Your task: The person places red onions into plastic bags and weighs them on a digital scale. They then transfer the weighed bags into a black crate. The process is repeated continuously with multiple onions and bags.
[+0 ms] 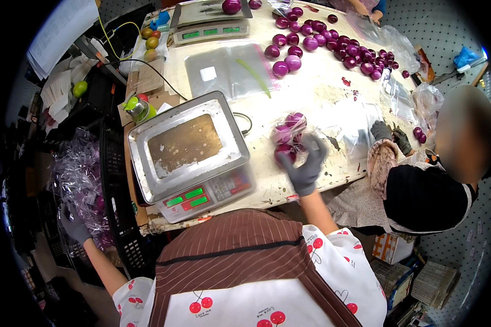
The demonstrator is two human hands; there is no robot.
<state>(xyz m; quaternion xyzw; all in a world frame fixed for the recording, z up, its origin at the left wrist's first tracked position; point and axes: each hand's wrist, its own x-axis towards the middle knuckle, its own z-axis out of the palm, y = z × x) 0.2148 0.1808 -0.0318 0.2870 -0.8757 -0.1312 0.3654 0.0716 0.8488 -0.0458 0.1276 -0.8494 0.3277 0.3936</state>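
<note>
My right hand (305,166), in a grey glove, is curled around the near right side of a clear bag of red onions (287,135) on the table. Its thumb lies by the lowest onion, and hand and bag are a little blurred. Over at the far left, my gloved left hand (75,224) rests against a heap of clear bags (82,182) in a black crate (126,234); purple onions show through the plastic. Its fingers are dim and partly lost against the bags. Between my arms stands a scale (184,136) with a bare, worn metal tray.
Loose red onions (352,52) spread over the table's far right. A second scale (213,27) holds an onion, near flat clear bags (223,71). A green-capped bottle (139,109) stands by the scale. At right, a gloved co-worker (420,191) sits close to the table edge.
</note>
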